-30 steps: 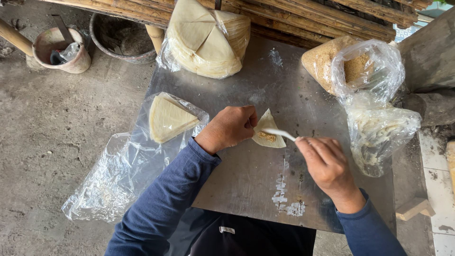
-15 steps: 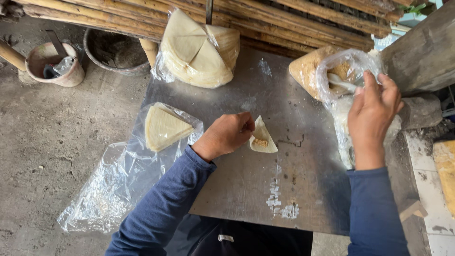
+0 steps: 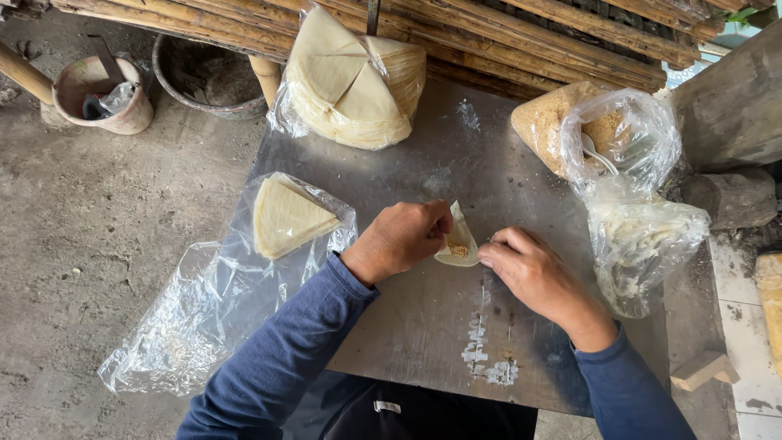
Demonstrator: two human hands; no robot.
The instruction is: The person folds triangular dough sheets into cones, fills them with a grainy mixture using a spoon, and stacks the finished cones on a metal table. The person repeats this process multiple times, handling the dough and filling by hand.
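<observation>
Pale triangular dough wrapper (image 3: 458, 242) with a dab of brown filling is pinned at mid-table by the left hand (image 3: 399, 238), fingers curled shut on its left edge. Right hand (image 3: 525, 262) is loosely curled, fingertips touching the right edge, nothing gripped. Fold is best kept tight, filling centred, on the grey metal sheet table (image 3: 423, 326). Stacked wrappers in clear bag (image 3: 287, 217) lie left.

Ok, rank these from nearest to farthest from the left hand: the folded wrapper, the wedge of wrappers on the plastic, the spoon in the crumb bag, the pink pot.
1. Folded wrapper, held by the left hand.
2. Wedge of wrappers, to its left.
3. Spoon, upper right.
4. Pink pot, far upper left.
</observation>
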